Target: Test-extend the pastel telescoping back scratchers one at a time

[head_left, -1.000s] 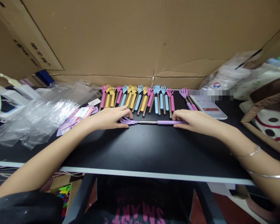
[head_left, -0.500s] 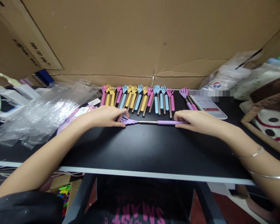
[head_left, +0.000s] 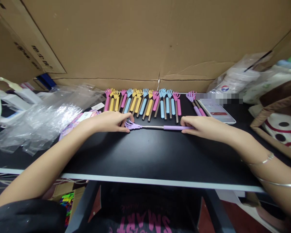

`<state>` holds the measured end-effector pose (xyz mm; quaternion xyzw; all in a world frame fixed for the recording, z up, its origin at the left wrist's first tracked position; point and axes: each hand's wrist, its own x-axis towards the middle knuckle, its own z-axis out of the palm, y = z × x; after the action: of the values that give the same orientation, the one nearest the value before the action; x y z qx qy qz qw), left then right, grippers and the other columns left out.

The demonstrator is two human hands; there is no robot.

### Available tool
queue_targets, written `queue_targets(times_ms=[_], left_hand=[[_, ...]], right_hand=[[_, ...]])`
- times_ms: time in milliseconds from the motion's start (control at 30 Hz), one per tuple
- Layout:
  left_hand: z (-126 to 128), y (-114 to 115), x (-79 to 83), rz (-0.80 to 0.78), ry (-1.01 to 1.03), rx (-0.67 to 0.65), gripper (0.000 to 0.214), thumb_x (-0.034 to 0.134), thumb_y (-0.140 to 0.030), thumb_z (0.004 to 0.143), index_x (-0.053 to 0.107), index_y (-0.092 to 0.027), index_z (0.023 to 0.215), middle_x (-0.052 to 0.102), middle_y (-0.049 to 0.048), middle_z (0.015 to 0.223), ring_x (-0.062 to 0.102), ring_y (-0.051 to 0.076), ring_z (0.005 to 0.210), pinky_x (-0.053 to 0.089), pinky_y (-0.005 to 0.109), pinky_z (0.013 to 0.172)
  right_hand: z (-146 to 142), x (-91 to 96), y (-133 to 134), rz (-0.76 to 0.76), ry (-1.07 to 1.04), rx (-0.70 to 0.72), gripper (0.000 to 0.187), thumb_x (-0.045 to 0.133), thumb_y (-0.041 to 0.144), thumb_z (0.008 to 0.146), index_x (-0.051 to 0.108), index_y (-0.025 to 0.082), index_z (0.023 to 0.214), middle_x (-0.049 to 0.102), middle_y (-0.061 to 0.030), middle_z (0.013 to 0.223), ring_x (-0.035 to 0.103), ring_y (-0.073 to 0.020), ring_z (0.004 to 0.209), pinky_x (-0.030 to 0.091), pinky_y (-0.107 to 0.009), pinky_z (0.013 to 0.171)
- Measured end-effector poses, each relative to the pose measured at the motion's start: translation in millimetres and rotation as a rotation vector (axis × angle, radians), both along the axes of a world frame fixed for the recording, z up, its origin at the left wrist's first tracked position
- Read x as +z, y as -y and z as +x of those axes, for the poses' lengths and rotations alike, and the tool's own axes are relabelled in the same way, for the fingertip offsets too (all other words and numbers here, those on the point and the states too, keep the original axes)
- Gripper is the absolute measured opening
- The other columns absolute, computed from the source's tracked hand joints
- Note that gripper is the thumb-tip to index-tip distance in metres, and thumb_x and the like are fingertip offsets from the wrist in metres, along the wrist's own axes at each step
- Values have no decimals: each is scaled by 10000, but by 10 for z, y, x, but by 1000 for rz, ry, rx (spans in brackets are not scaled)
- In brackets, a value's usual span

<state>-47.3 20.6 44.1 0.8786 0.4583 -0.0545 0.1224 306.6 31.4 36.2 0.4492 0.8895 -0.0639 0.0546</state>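
A purple back scratcher (head_left: 154, 127) lies crosswise between my hands, low over the black table (head_left: 145, 155). At its claw end, my left hand (head_left: 113, 121) is closed on the tips of the claw. My right hand (head_left: 199, 126) pinches the end of the purple grip. A bare metal rod shows between claw and grip. Behind it, several pink, yellow and blue back scratchers (head_left: 143, 105) lie in a row, claws toward the back. Further right, a purple back scratcher (head_left: 194, 102) lies beside a pink-handled one (head_left: 200, 110).
Clear plastic bags (head_left: 48, 113) and a purple printed packet (head_left: 79, 121) are on the left. A phone (head_left: 218, 111) lies at the right, near a wrapped cup (head_left: 242, 79) and a brown-trimmed bag (head_left: 278, 123). Cardboard (head_left: 126, 38) walls the back. Below stands a box of colourful pieces (head_left: 68, 204).
Almost nothing differs. Both hands keep hold of the purple back scratcher in the same place, with only a very slight shift of the right hand.
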Motion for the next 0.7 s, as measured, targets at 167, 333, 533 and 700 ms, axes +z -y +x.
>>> queue_targets(times_ms=[167,333,533,700], left_hand=[[5,4,4,-4,-22,3,329,510,-442,885,532,-236,1141,674,-6,774,617,157,657,342,220,532],[7,5,-2,-25,-25,24,338,512,-441,883,526,-241,1156,682,-5,796,622,167,686,345,229,550],[6,3,0,-22,-30,19,330,510,-446,890,523,-244,1150,683,-2,797,625,170,690,354,227,565],[19,9,1,-5,-38,18,326,525,-429,882,521,-240,1148,685,-4,790,623,166,669,341,225,546]], right_hand=[[-7,-2,-1,0,-12,12,230,483,462,874,499,236,832,632,-9,761,539,-149,591,338,-256,542],[-46,20,16,-30,12,-12,305,495,537,861,478,236,817,626,-6,769,539,-152,592,332,-261,552],[-45,19,23,-39,21,-24,347,484,584,858,465,240,820,620,-2,780,549,-162,620,322,-265,564],[-45,9,14,-43,6,-21,327,495,558,855,461,237,805,615,-4,768,540,-155,604,321,-261,562]])
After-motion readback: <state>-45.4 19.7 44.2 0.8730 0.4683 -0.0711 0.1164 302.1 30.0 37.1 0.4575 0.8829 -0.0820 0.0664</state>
